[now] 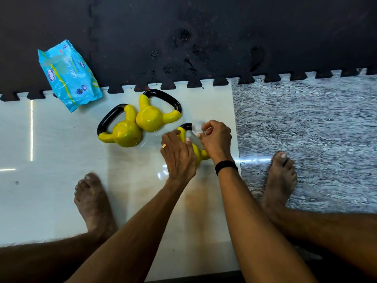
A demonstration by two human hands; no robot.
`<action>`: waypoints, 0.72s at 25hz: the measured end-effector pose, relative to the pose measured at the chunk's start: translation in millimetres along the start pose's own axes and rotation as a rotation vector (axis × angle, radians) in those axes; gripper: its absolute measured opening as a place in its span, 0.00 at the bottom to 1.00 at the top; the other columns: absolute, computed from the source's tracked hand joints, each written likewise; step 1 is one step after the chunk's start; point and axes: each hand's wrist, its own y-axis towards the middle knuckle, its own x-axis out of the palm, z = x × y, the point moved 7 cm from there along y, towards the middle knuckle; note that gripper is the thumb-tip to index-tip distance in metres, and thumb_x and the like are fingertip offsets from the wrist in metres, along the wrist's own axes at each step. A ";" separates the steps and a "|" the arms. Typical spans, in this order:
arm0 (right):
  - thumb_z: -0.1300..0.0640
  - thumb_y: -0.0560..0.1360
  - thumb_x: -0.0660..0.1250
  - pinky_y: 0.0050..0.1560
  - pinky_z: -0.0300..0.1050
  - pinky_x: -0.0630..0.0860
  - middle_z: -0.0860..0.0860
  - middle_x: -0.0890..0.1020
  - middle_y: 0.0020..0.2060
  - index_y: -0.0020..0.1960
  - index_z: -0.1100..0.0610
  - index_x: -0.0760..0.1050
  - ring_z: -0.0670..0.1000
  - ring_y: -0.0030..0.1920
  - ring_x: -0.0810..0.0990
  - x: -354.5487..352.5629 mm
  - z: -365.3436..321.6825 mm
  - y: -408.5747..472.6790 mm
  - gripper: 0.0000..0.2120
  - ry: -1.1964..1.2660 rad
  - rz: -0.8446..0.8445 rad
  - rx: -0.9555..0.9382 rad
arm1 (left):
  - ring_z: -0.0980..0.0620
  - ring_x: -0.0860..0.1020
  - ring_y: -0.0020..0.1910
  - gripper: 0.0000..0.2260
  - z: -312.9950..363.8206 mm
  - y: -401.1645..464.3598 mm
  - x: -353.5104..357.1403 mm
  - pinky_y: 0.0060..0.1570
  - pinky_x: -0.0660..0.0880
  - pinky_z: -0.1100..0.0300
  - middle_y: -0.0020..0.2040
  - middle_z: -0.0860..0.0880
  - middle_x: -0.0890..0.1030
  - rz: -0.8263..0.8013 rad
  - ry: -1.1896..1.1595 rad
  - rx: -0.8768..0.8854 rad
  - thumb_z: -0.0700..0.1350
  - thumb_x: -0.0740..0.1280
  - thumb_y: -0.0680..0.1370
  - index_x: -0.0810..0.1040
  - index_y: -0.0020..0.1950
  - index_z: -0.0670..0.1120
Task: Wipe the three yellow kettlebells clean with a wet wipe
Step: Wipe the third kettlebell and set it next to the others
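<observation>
Three yellow kettlebells with black handles lie on the white floor tile. One kettlebell [124,132] lies on the left, a second kettlebell [151,117] sits just behind it. The third kettlebell [199,153] is mostly hidden under my hands. My left hand [178,155] grips the body of that third kettlebell. My right hand [217,139] pinches a white wet wipe [194,133] and holds it against the kettlebell near its handle.
A blue pack of wet wipes [68,75] lies at the back left, half on the black foam mat [204,37]. My bare feet [92,201] [280,180] stand either side. Grey patterned flooring [306,129] is on the right.
</observation>
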 end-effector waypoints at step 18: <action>0.55 0.72 0.69 0.50 0.50 0.75 0.59 0.82 0.51 0.52 0.58 0.82 0.61 0.53 0.77 14.6 -34.3 8.2 0.11 -0.290 -0.078 -0.230 | 0.42 0.72 0.53 0.18 4.1 8.3 -2.6 0.52 0.65 0.50 0.56 0.42 0.73 -0.006 0.123 0.105 0.48 0.55 0.77 0.69 0.64 0.42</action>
